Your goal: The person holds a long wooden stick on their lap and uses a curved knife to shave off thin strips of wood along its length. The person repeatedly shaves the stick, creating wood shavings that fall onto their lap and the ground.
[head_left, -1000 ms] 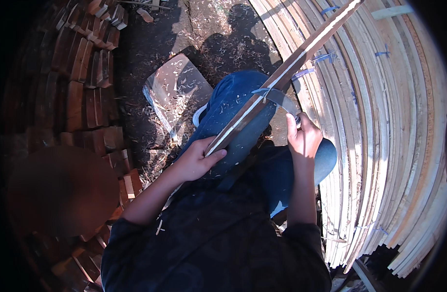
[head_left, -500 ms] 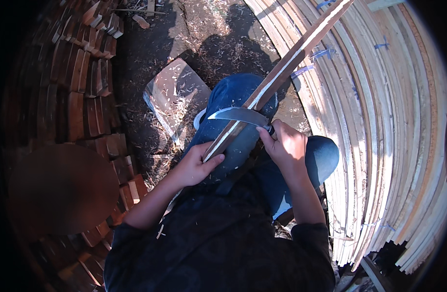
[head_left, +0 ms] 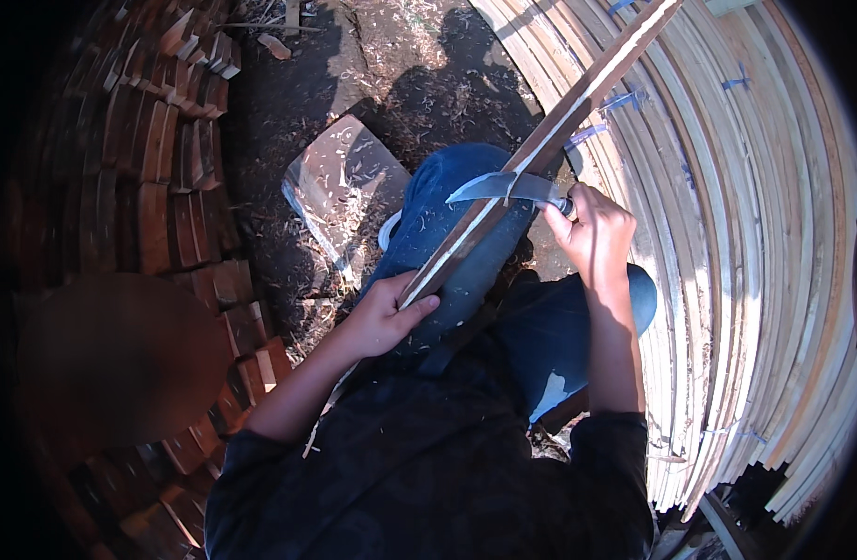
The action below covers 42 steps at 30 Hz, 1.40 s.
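A long, dark brown wooden strip (head_left: 561,121) with a pale stripe along its edge slants across my raised knee toward the far right. Its near end is wrapped by my left hand (head_left: 392,317), thumb laid across it. On the right, my right hand (head_left: 597,233) is closed round the handle of a knife (head_left: 503,188) with a curved blade. The blade lies crosswise over the strip, its tip pointing left. A small pale curl of wood shows at the blade's edge. Most of the handle is hidden in my fist.
Bundles of long pale wooden strips (head_left: 690,280), tied with blue bands, run along the right side. Stacks of reddish-brown wood blocks (head_left: 158,224) line the left. A flat square board (head_left: 349,173) strewn with shavings lies on the ground ahead, and more shavings litter the dirt.
My right hand has pushed the knife up along the strip, away from me and to the right. My left hand keeps its grip on the near end.
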Available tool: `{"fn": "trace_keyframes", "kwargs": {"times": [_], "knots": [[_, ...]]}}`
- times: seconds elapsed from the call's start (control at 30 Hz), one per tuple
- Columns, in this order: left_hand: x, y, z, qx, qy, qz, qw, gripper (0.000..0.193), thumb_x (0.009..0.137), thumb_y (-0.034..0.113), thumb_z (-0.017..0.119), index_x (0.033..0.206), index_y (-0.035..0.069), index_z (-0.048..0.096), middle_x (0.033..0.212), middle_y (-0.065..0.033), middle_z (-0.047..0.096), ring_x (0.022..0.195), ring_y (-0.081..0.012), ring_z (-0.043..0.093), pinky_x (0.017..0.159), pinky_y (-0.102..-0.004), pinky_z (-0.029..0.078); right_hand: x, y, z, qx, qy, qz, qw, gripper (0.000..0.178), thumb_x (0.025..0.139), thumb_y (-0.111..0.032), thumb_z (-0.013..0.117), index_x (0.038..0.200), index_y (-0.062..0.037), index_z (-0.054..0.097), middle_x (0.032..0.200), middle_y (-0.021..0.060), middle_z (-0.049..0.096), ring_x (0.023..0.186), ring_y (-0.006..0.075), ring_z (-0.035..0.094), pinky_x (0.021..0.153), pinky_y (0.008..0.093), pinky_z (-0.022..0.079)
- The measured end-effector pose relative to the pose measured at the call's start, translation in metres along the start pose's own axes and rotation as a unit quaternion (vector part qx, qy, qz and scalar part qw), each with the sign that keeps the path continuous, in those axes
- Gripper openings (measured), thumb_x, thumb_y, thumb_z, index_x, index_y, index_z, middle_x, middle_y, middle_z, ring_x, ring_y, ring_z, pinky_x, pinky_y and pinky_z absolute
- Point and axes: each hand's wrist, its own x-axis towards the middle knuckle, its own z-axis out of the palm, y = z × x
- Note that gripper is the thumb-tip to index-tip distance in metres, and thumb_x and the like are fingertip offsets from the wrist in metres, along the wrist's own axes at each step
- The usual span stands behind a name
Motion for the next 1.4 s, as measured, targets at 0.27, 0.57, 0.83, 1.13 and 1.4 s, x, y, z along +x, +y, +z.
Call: {"fn": "trace_keyframes", "kwargs": {"times": [0.27, 0.57, 0.83, 1.13, 1.4], "knots": [[0.001, -0.004, -0.002, -0.043, -0.006, -0.007, 0.999, 0.025, 0.095, 0.025, 0.061, 0.095, 0.000, 0.059, 0.065, 0.0012, 0.052, 0.060, -0.0056, 0.049, 0.055, -0.0260, 0.041, -0.009, -0.023, -0.005, 0.079, -0.044, 0.062, 0.994, 0.043, 0.080, -0.043, 0.074, 0.069, -0.0053, 0.057, 0.056, 0.0115, 0.056, 0.050, 0.0308, 0.059, 0.046, 0.0387, 0.046], [0.001, 0.003, -0.001, -0.047, 0.005, -0.012, 0.999, 0.024, 0.096, 0.025, 0.061, 0.093, 0.001, 0.059, 0.065, 0.0030, 0.051, 0.059, -0.0051, 0.049, 0.053, -0.0255, 0.040, -0.011, -0.042, -0.004, 0.086, -0.053, -0.015, 0.995, 0.049, 0.079, -0.050, 0.072, 0.063, -0.0090, 0.051, 0.055, 0.0071, 0.055, 0.048, 0.0257, 0.061, 0.044, 0.0374, 0.048], [0.000, 0.006, 0.000, -0.067, -0.002, -0.035, 0.997, 0.024, 0.095, 0.026, 0.061, 0.094, 0.002, 0.058, 0.060, 0.0039, 0.050, 0.052, -0.0044, 0.047, 0.048, -0.0231, 0.038, 0.007, 0.102, -0.026, -0.045, 0.040, 0.335, 0.940, 0.055, 0.091, -0.053, 0.058, 0.081, -0.0009, 0.070, 0.059, 0.0216, 0.060, 0.063, 0.0385, 0.065, 0.061, 0.0458, 0.050], [0.001, 0.005, 0.002, -0.067, 0.002, -0.028, 0.997, 0.021, 0.097, 0.024, 0.060, 0.092, 0.004, 0.055, 0.060, 0.0047, 0.047, 0.048, -0.0035, 0.044, 0.044, -0.0223, 0.035, -0.018, -0.018, -0.006, 0.119, -0.053, 0.143, 0.981, 0.048, 0.083, -0.043, 0.072, 0.066, -0.0010, 0.055, 0.056, 0.0171, 0.057, 0.054, 0.0361, 0.060, 0.049, 0.0405, 0.046], [-0.002, 0.009, 0.001, -0.064, -0.005, -0.053, 0.997, 0.020, 0.097, 0.022, 0.059, 0.098, 0.003, 0.055, 0.065, 0.0046, 0.048, 0.055, -0.0028, 0.045, 0.049, -0.0213, 0.037, -0.001, 0.007, 0.009, 0.025, 0.051, 0.074, 0.996, 0.059, 0.076, -0.062, 0.069, 0.058, -0.0092, 0.051, 0.052, 0.0073, 0.055, 0.048, 0.0266, 0.060, 0.045, 0.0359, 0.048]]}}
